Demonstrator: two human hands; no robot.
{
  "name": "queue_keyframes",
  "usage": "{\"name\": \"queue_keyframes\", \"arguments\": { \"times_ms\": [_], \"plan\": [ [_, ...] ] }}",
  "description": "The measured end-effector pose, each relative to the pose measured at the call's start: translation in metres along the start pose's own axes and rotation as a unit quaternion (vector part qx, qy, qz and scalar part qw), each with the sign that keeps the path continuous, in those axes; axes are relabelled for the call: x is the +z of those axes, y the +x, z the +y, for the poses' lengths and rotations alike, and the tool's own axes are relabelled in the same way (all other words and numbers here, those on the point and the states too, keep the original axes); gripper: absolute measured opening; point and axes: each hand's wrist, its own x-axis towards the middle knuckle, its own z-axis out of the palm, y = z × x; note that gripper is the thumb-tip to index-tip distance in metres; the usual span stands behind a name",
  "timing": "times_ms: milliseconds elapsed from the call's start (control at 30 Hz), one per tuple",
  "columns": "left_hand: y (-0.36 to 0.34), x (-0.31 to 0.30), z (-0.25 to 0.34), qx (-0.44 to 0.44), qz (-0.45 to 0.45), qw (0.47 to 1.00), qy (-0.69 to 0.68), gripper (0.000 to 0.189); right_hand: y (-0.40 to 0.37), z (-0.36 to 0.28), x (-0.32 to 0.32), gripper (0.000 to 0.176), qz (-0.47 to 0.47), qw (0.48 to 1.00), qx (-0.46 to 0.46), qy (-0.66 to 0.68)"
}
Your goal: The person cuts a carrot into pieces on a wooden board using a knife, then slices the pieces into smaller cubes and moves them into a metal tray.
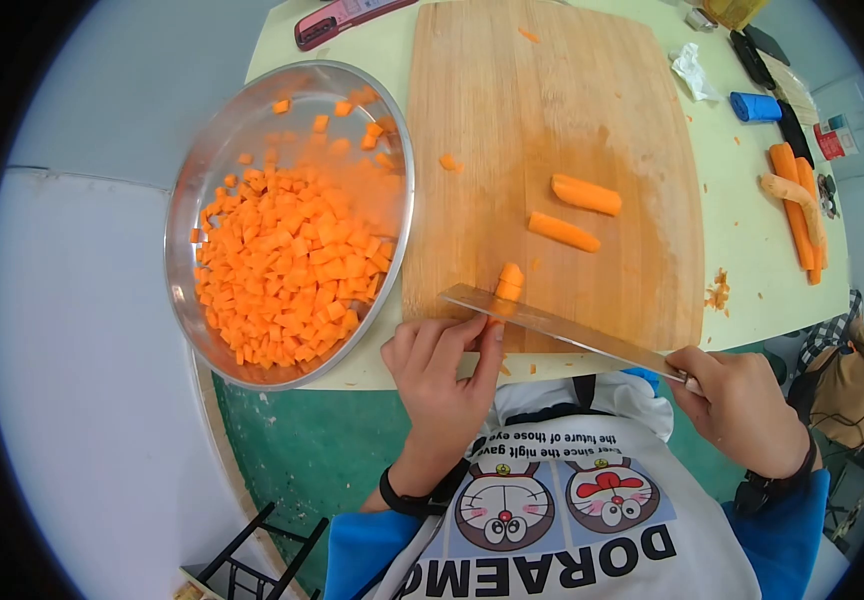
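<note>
My right hand (737, 408) is closed round the handle of a knife (572, 333), whose blade points left across the near part of the wooden cutting board (552, 90). Under the blade, near its tip, lies a short carrot piece (509, 285). The fingertips of my left hand (444, 375) pinch the near end of this piece, close to the blade. Two longer carrot pieces, one (564, 231) nearer and one (586, 195) farther, lie on the board beyond the knife. Left of the board, a round metal tray (180, 250) holds many diced carrot cubes (287, 260).
Several whole carrots (794, 205) lie at the table's right. Behind them are a blue roll (755, 107), a crumpled tissue (692, 72) and a plastic bottle (852, 130). A pink object (352, 18) lies at the far left. A person (852, 380) is at the right edge.
</note>
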Motion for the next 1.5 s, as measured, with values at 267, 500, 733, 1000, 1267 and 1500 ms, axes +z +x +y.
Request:
{"name": "queue_keyframes", "arguments": {
  "times_ms": [267,500,733,1000,1267,1500],
  "plan": [
    [-0.001,-0.005,0.001,-0.006,-0.009,1.000,-0.003,0.018,-0.012,-0.005,-0.004,0.015,0.081,0.993,-0.012,0.083],
    [-0.005,-0.011,0.002,-0.037,0.001,0.999,-0.027,0.018,-0.015,-0.003,0.005,0.018,0.069,0.994,-0.025,0.081],
    [-0.006,-0.010,-0.001,-0.021,0.001,1.000,-0.016,0.017,-0.016,-0.003,0.011,0.016,0.057,0.995,-0.024,0.073],
    [-0.007,-0.010,-0.001,-0.023,-0.002,1.000,-0.013,0.016,-0.017,-0.002,0.012,0.016,0.053,0.996,-0.017,0.071],
    [-0.006,-0.009,-0.002,-0.024,-0.001,1.000,-0.008,0.017,-0.015,-0.005,0.006,0.020,0.029,0.999,-0.005,0.045],
    [-0.007,-0.008,-0.003,-0.017,0.005,1.000,-0.012,0.017,-0.012,0.001,0.008,0.018,0.020,1.000,-0.007,0.012]
  ]
}}
